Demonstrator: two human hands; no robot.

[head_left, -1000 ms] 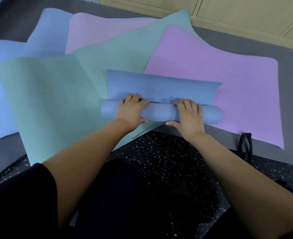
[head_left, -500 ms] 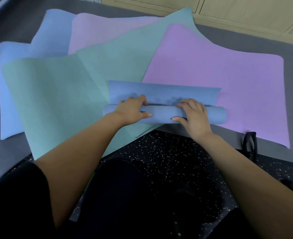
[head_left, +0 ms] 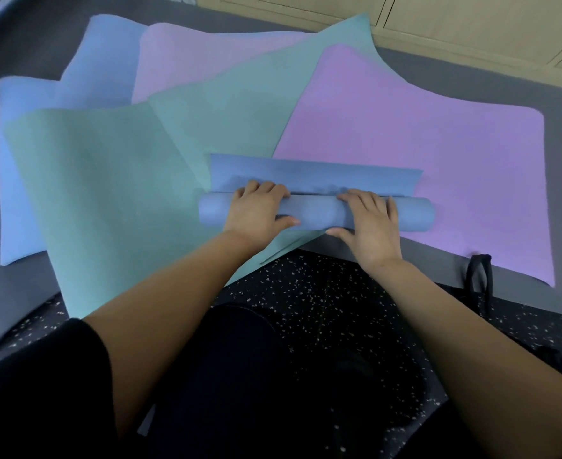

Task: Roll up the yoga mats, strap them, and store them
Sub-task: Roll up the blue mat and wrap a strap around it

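A smooth, cylindrical blue roll [head_left: 316, 215] is gripped by the curled left hand [head_left: 258, 212] and right hand [head_left: 372, 223] on a flat purple mat [head_left: 438, 144].

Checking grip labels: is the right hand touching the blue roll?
Touching. The head view shows the right hand wrapped over the top of the blue roll, thumb against its near side, with no gap.
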